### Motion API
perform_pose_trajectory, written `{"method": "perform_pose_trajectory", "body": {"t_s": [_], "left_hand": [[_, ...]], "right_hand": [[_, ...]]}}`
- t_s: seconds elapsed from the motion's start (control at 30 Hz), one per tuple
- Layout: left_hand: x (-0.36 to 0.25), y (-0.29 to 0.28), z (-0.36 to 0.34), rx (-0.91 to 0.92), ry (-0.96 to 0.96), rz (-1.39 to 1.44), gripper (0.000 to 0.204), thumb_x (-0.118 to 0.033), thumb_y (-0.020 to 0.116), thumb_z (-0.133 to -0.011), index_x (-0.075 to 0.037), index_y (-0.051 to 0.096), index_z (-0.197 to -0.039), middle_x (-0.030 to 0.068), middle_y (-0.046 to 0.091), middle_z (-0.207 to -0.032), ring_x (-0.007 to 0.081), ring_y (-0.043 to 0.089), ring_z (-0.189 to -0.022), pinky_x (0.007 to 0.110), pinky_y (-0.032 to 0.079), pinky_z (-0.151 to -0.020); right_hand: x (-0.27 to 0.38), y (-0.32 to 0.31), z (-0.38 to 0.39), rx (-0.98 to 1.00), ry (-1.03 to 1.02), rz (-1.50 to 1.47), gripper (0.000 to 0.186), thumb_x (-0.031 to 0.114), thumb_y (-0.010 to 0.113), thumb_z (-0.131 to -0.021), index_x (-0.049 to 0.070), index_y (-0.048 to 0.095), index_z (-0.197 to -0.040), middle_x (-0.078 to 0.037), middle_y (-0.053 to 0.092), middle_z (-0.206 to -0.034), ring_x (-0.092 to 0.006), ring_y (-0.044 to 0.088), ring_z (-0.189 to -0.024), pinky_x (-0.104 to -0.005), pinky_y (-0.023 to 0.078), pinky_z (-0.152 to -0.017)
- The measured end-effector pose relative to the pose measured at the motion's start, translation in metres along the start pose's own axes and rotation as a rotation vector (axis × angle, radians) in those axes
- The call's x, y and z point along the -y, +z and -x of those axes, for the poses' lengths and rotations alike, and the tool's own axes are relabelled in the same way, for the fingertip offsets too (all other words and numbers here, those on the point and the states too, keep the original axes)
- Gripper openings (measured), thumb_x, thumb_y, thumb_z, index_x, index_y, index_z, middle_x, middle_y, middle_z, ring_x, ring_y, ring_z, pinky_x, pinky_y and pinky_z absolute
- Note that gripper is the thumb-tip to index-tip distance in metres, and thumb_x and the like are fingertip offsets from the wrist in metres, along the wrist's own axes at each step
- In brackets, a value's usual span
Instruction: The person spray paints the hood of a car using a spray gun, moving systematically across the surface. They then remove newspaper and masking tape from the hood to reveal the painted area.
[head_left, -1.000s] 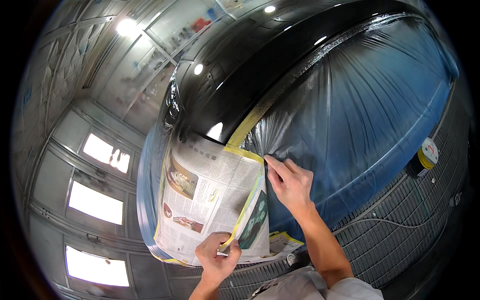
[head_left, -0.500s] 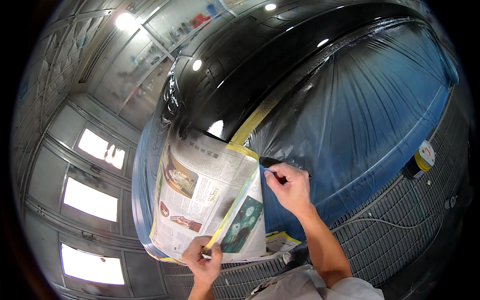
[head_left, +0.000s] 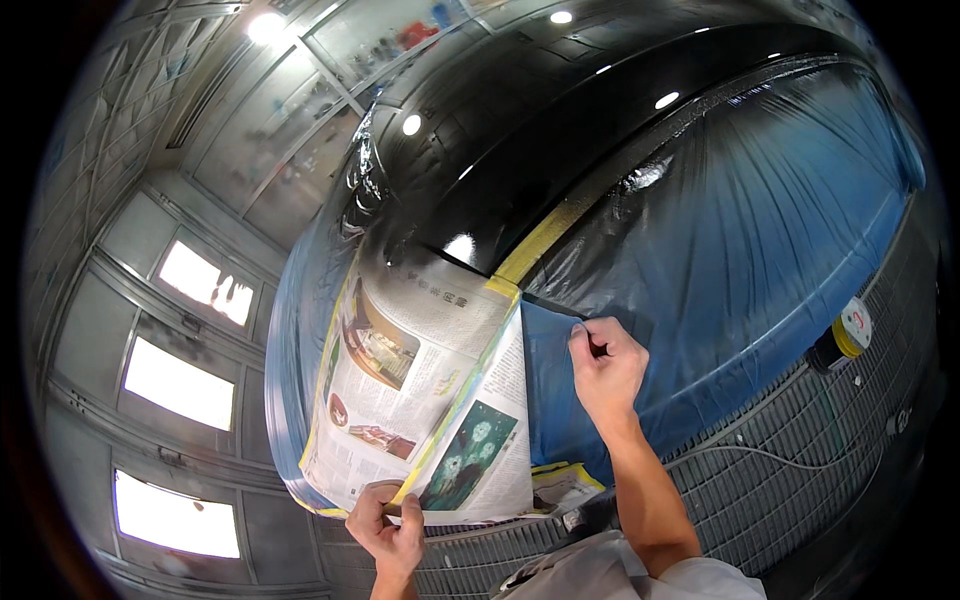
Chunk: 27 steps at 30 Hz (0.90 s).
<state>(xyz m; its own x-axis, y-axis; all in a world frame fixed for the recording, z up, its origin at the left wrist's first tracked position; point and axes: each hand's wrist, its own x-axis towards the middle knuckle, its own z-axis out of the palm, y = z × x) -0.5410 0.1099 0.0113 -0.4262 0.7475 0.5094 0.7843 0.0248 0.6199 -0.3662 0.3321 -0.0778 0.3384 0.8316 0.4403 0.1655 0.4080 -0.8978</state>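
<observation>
Newspaper sheets cover the lower front of a glossy black car body, with yellow masking tape along their edges and up the panel seam. At the bottom of the newspaper, my left hand pinches the end of a yellow tape strip where it meets the paper. My right hand is closed, thumb against fingers, on the edge of the blue plastic film just right of the newspaper. A flap of that film stretches between the paper and my fingertips.
A round can with a yellow band stands on the floor grating at right, near a pale hose. Bright windows line the left wall. More taped newspaper hangs low by my body.
My right hand has moved to the right, drawing the plastic film's edge away from the newspaper and showing more blue film. My left hand has shifted slightly left and down, still pinching the tape.
</observation>
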Motion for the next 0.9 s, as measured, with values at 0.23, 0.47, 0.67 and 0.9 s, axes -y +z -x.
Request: {"method": "perform_pose_trajectory", "body": {"t_s": [0.23, 0.47, 0.67, 0.9], "left_hand": [[0.011, -0.011, 0.003, -0.021, -0.047, 0.032, 0.009, 0.001, 0.062, -0.07, 0.003, 0.058, -0.078, 0.0129, 0.065, -0.076, 0.0119, 0.055, -0.055, 0.024, 0.043, -0.05], [0.021, -0.029, 0.011, -0.063, -0.092, 0.075, 0.009, -0.002, 0.06, -0.072, 0.003, 0.055, -0.076, 0.0087, 0.059, -0.076, 0.0094, 0.048, -0.064, 0.023, 0.038, -0.057], [0.056, -0.064, 0.036, -0.164, -0.16, 0.178, 0.009, -0.002, 0.061, -0.071, 0.004, 0.056, -0.076, 0.0085, 0.06, -0.075, 0.0104, 0.05, -0.065, 0.023, 0.039, -0.057], [0.086, -0.097, 0.038, -0.249, -0.308, 0.297, 0.006, -0.004, 0.06, -0.078, 0.002, 0.058, -0.08, -0.001, 0.054, -0.074, 0.0047, 0.043, -0.063, 0.021, 0.033, -0.058]], "right_hand": [[0.0, 0.004, 0.002, -0.014, 0.023, 0.005, 0.01, 0.005, 0.069, -0.079, 0.005, 0.061, -0.073, -0.005, 0.058, -0.06, -0.0162, 0.053, -0.049, -0.0284, 0.043, -0.049], [0.001, 0.005, 0.002, -0.035, 0.011, 0.003, 0.009, 0.005, 0.068, -0.079, 0.006, 0.061, -0.074, -0.005, 0.057, -0.061, -0.0162, 0.052, -0.048, -0.0286, 0.043, -0.05], [0.009, 0.003, 0.004, 0.003, 0.051, -0.011, 0.011, 0.005, 0.068, -0.08, 0.004, 0.06, -0.072, -0.004, 0.058, -0.064, -0.0131, 0.051, -0.052, -0.0267, 0.041, -0.052], [0.005, 0.001, 0.006, 0.034, 0.061, -0.018, 0.013, 0.007, 0.066, -0.083, 0.001, 0.061, -0.073, 0.0, 0.051, -0.056, -0.0058, 0.044, -0.053, -0.0241, 0.037, -0.05]]}}
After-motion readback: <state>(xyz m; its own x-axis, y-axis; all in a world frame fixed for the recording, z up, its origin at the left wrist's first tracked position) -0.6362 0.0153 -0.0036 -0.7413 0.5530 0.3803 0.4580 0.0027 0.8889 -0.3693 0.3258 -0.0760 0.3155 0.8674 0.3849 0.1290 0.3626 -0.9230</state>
